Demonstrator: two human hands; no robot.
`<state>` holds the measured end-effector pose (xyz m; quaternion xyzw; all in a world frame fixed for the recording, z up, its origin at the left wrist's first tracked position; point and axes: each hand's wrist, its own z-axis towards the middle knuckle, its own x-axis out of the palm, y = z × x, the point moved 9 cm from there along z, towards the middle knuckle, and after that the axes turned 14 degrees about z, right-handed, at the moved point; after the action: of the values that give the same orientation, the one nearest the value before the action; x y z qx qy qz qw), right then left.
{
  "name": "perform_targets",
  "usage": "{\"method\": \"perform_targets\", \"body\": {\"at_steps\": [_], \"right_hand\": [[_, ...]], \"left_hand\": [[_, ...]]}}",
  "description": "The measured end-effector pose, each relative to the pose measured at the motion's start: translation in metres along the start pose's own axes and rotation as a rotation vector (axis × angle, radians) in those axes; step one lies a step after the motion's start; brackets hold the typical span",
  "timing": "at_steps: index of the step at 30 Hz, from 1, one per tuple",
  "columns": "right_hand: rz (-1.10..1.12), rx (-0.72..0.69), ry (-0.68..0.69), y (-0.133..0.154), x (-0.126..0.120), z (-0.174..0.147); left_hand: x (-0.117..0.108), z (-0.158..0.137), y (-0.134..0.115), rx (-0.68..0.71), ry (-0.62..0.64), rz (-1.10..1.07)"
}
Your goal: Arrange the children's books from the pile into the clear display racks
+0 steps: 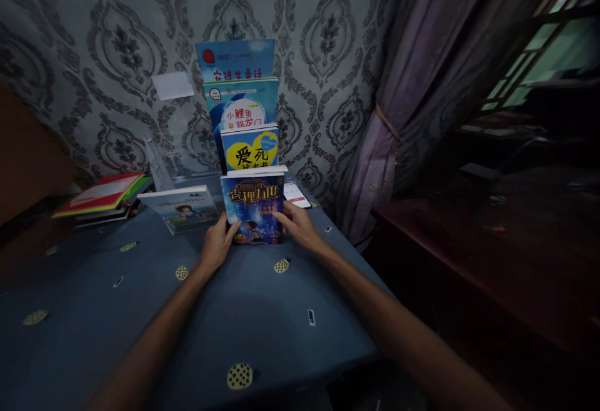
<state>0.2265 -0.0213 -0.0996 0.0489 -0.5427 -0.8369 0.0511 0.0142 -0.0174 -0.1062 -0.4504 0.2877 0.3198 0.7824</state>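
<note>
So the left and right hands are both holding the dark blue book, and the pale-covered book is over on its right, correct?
Not quite: in the head view, the pale-covered book is on the left of the dark blue book. The left hand and right hand are both holding the dark blue one, as you say.

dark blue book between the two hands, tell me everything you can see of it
The dark blue book looks like a glossy paperback, closed and roughly upright, front cover facing the camera. It shows large gold title lettering, a small figure below and "22" near the lower right; white page edges show along the top. The left hand holds its lower left side, the right hand its right side, thumbs on the cover. It stands before the yellow-fronted book, hiding that one's lower part.
</note>
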Motion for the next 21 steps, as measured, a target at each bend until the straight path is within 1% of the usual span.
{"method": "perform_targets", "body": {"at_steps": [5, 10, 14, 17, 21], "right_hand": [[0.013, -0.007, -0.023, -0.005, -0.012, 0.008], [0.019, -0.012, -0.023, -0.003, -0.021, 0.016], [0.015, -0.052, -0.033, 0.008, -0.026, 0.028], [0.023, -0.086, -0.053, 0.017, -0.03, 0.036], [0.031, -0.085, -0.063, 0.019, -0.032, 0.041]], "left_hand": [[0.006, 0.006, -0.005, 0.015, -0.013, -0.035], [0.011, 0.013, -0.009, 0.01, -0.023, -0.025], [0.005, 0.024, -0.014, -0.007, -0.044, -0.01], [-0.003, 0.035, -0.021, 0.007, -0.074, 0.018], [-0.008, 0.042, -0.026, 0.03, -0.108, 0.031]]}}
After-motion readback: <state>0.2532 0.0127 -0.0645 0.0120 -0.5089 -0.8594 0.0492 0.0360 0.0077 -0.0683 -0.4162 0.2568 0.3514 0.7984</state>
